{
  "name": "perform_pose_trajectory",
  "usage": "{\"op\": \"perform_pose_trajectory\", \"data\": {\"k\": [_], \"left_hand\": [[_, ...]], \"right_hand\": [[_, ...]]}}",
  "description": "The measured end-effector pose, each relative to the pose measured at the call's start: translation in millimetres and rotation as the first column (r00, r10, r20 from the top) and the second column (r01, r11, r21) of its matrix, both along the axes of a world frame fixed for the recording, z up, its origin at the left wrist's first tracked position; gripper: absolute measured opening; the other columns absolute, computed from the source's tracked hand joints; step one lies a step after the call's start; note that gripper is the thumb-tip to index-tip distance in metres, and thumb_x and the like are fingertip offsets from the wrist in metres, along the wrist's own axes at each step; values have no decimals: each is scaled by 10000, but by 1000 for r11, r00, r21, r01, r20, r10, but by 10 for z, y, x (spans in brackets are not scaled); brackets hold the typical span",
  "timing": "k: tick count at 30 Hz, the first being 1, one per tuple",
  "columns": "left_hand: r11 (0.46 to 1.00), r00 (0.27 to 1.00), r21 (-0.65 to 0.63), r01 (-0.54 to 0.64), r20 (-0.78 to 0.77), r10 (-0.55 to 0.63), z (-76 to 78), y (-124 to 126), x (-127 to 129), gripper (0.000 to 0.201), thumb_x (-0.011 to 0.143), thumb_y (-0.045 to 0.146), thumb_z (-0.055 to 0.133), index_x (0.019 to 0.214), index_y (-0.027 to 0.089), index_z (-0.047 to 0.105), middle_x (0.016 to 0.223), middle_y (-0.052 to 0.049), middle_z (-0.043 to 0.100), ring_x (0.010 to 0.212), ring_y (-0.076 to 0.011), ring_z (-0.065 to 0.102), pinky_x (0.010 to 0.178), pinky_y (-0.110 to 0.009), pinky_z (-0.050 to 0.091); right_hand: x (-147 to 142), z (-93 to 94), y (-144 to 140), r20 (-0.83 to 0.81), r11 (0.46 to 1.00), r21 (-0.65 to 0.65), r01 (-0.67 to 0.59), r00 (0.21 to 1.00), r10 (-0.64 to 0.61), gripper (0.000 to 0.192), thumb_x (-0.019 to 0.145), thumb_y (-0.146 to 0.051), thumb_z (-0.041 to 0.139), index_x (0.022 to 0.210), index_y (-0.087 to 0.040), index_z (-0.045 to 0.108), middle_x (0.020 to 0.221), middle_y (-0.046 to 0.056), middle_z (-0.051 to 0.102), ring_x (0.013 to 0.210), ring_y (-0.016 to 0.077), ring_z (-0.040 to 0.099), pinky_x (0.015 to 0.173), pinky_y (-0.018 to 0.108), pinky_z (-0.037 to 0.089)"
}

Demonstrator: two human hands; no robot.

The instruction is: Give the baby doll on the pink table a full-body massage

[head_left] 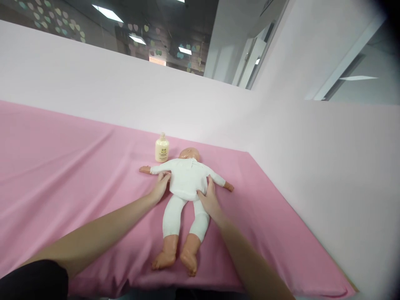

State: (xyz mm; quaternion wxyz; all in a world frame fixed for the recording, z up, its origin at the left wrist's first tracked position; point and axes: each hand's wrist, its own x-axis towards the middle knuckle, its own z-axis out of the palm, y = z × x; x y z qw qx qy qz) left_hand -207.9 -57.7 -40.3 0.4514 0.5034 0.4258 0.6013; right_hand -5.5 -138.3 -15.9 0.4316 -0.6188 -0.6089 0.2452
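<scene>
A baby doll (185,183) in a white suit lies face down on the pink cloth, head away from me, arms spread, bare feet toward me. My left hand (161,187) rests flat against the doll's left side under its arm. On the other side, my right hand (209,200) lies on the waist and hip. Both hands press against the torso with fingers extended; neither lifts it. A small cream lotion bottle (162,148) stands upright just beyond the doll's left shoulder, beside its head.
The pink cloth (78,175) covers the whole table; its right edge runs diagonally along a pale pink wall (328,166). Another pale wall (93,87) stands behind. The table's near edge is just below the doll's feet.
</scene>
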Motion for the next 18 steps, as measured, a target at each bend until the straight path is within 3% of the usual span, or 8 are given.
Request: {"op": "perform_pose_trajectory", "data": {"k": [4, 7, 9, 11, 13, 16, 18], "left_hand": [[961, 941, 265, 83, -339, 12, 164, -28, 49, 184, 807, 371, 544, 832, 204, 470, 796, 7, 518, 755, -152, 514, 749, -306, 455], [874, 839, 465, 139, -524, 146, 305, 96, 203, 312, 835, 347, 499, 1108, 196, 500, 1152, -87, 554, 1122, -222, 491, 1002, -405, 374], [884, 704, 419, 205, -691, 164, 320, 200, 303, 473, 864, 373, 459, 1298, 188, 425, 1392, -132, 427, 1322, -270, 347, 1091, -467, 266], [943, 514, 231, 241, -854, 78, 268, 270, 376, 557, 892, 410, 407, 1397, 184, 346, 1506, -141, 287, 1400, -323, 221, 1102, -539, 204], [964, 379, 82, 251, -925, -20, 195, 294, 412, 602, 917, 441, 335, 1454, 180, 260, 1552, -131, 168, 1424, -346, 128, 1096, -582, 167], [959, 306, 15, 283, -949, -75, 173, 303, 393, 637, 927, 487, 273, 1484, 191, 183, 1566, -113, 79, 1432, -343, 65, 1097, -596, 136], [965, 304, 52, 259, -952, -30, 260, 352, 346, 664, 918, 511, 284, 1484, 180, 184, 1564, -126, 79, 1431, -351, 57, 1099, -597, 128]], "right_hand": [[-12, 42, -42, 172, 990, 52, -129, 978, 118, 661, 862, -306, 437, 1473, -280, 185, 1576, 9, -16, 1456, 212, -30, 1181, 453, 126], [-14, 79, -67, 310, 963, -42, -266, 913, 266, 571, 888, -350, 442, 1438, -349, 289, 1578, -37, 14, 1452, 246, -56, 1169, 491, 118], [-12, 98, -74, 376, 949, -98, -300, 872, 314, 566, 893, -378, 455, 1435, -370, 292, 1577, -46, 32, 1448, 263, -75, 1164, 511, 96], [-3, 110, -73, 404, 945, -136, -296, 855, 326, 583, 895, -401, 459, 1444, -370, 268, 1575, -45, 47, 1445, 269, -84, 1162, 516, 82], [11, 117, -69, 405, 941, -162, -297, 850, 338, 594, 896, -425, 455, 1451, -363, 253, 1574, -42, 60, 1445, 267, -86, 1164, 509, 78], [29, 123, -66, 397, 933, -167, -320, 844, 360, 597, 899, -434, 448, 1456, -339, 256, 1574, -31, 67, 1447, 258, -79, 1168, 495, 68], [34, 123, -65, 383, 928, -163, -335, 845, 373, 599, 897, -428, 450, 1456, -331, 259, 1575, -27, 68, 1448, 254, -79, 1169, 490, 70]]}}
